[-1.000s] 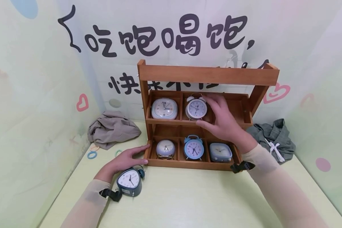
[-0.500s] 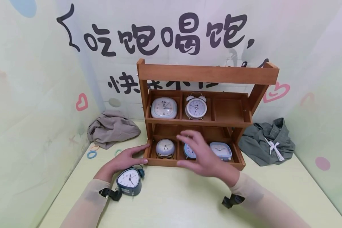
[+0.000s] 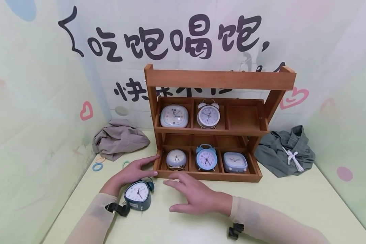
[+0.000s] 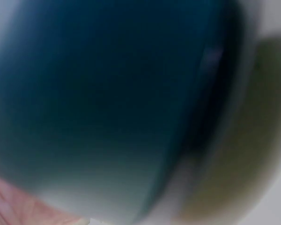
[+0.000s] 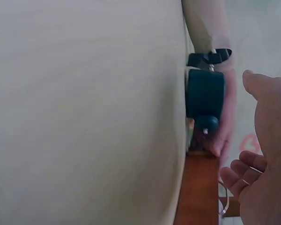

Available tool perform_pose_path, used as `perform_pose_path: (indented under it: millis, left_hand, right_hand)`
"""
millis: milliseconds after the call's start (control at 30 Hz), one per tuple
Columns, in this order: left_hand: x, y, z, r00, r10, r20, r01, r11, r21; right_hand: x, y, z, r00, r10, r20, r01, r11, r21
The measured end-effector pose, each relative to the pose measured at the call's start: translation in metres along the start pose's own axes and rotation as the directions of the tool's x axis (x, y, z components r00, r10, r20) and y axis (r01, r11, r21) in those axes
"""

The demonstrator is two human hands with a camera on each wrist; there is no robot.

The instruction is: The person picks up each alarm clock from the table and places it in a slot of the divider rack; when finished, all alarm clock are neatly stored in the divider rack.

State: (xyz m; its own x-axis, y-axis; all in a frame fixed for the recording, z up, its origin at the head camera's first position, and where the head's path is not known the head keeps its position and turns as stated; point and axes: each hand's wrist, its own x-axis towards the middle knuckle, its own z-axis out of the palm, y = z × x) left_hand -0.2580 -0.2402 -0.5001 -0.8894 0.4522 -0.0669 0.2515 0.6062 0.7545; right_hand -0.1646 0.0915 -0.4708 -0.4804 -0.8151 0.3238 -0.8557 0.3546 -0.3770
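My left hand [image 3: 129, 176] touches the lower left corner of a brown wooden rack [image 3: 221, 79], fingers fairly straight. A dark teal alarm clock [image 3: 137, 195] with a rounded triangular white dial stands on the table beside that wrist; its blurred body [image 4: 98, 93] fills most of the left wrist view. In front of the rack hovers my right hand [image 3: 198, 196], fingers spread and holding nothing, pointing left toward the teal clock. On the upper shelf sit a pale rounded clock [image 3: 174, 116] and a white twin-bell alarm clock [image 3: 208, 116]; the upper right compartment is bare.
The lower shelf holds a round lavender clock [image 3: 176, 159], a blue twin-bell clock [image 3: 206, 159] and a blue squarish clock [image 3: 235, 162]. A brown cloth [image 3: 120, 139] with small rings [image 3: 97, 166] lies left, a grey-green cloth [image 3: 285, 152] right. Printed walls enclose the table.
My right hand has left the white twin-bell clock on the upper shelf and come down and left, over the table in front of the rack. The left hand stays at the rack's corner.
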Motion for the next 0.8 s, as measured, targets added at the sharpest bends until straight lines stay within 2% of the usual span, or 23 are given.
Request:
perform_pose_path:
  millis: [300,500,800]
  left_hand:
    - [-0.001,0.001,-0.001,1.000,0.011,-0.002,-0.010,1.000,0.004]
    - [-0.001,0.001,-0.001,1.000,0.015,-0.002,-0.015,1.000,0.005]
    - [-0.003,0.005,-0.002,1.000,0.014,-0.005,-0.014,1.000,-0.010]
  right_hand:
    - [0.017,-0.015,0.029,0.991,0.069,0.111,-0.069,0.998,-0.003]
    - [0.031,-0.024,0.041,0.985,0.114,0.130,-0.113,0.993,-0.018]
    - [0.049,-0.034,0.049,0.973,0.161,0.164,-0.145,0.984,-0.106]
